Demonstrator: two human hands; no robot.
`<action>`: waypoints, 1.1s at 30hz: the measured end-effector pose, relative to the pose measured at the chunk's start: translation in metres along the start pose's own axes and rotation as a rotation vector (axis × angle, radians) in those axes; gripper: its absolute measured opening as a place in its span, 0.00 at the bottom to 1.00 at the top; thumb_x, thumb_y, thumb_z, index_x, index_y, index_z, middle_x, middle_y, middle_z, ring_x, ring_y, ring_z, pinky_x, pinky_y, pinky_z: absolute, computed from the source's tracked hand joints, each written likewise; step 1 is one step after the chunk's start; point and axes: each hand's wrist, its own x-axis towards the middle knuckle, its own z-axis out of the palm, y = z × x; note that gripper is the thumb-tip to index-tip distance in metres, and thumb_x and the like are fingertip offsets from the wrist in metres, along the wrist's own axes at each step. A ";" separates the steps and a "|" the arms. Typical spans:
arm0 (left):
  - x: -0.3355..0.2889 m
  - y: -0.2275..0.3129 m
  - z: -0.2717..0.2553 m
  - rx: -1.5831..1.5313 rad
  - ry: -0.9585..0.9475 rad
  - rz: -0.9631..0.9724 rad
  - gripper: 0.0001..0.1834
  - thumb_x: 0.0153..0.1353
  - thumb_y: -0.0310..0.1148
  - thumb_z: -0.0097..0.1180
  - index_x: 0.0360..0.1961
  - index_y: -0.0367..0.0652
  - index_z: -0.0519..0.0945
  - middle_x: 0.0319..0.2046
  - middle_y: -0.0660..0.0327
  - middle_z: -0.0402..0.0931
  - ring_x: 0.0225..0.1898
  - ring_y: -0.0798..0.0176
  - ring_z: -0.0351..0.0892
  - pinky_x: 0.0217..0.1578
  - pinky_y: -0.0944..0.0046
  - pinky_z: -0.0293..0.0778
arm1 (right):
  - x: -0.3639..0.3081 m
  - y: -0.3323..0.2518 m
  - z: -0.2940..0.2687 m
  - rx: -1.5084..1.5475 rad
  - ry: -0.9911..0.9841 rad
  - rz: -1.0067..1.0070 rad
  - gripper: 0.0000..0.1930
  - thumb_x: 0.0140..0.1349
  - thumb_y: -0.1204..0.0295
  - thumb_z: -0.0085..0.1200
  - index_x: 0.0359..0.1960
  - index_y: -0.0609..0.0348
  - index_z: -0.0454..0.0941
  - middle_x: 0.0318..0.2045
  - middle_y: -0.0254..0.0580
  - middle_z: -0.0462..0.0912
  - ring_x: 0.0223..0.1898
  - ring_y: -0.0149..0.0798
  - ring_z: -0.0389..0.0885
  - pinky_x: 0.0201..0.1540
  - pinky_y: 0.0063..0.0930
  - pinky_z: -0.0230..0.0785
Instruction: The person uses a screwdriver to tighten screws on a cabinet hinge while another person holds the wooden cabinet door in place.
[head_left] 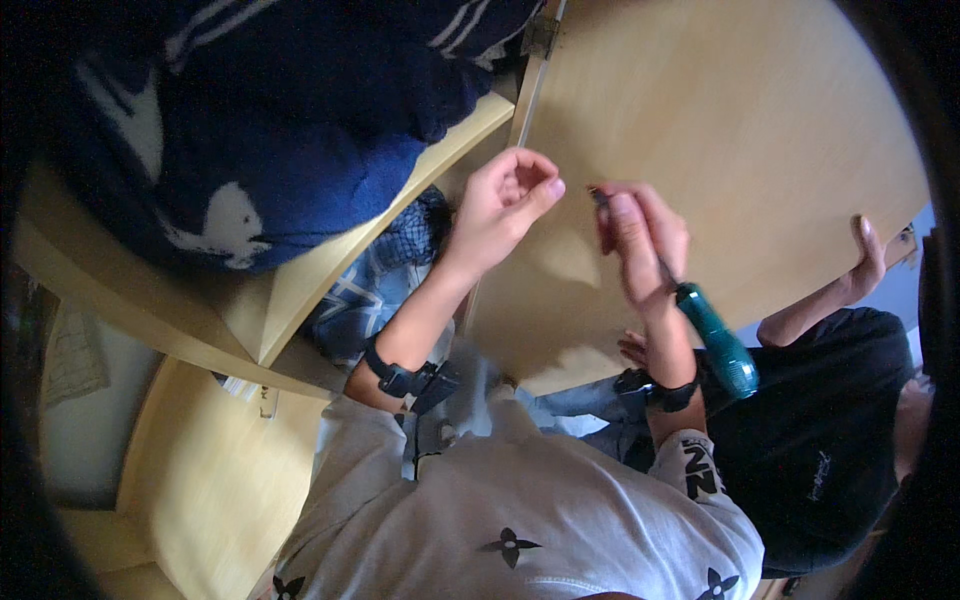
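My right hand (640, 235) is closed around the shaft of a screwdriver (718, 340) with a green handle. Its handle slants down to the right, below the hand, while the shaft's dark tip pokes out beyond my thumb and forefinger. Something small may sit at that tip, too small to make out. Across a short gap, my left hand (505, 208) is held up with its fingers curled and the thumb close to the forefinger; whatever they may hold is hidden. Behind both hands stands a large pale wooden panel (720, 110), with a metal hinge (540, 36) at its upper left edge.
Dark blue patterned cloth (330, 130) lies on a wooden shelf (300, 290) at the left, with more fabric (350, 305) inside below. At the right, a person in a black shirt (810, 430) has a raised hand (868, 255) at the panel's edge. Another wooden surface (230, 470) is lower left.
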 end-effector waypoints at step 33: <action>0.101 -0.057 -0.006 0.481 0.282 0.631 0.18 0.51 0.24 0.57 0.45 0.37 0.70 0.45 0.52 0.69 0.42 0.55 0.72 0.43 0.60 0.70 | 0.082 0.000 -0.080 -0.715 0.084 -0.707 0.10 0.59 0.68 0.46 0.35 0.62 0.75 0.36 0.45 0.76 0.41 0.45 0.71 0.49 0.35 0.59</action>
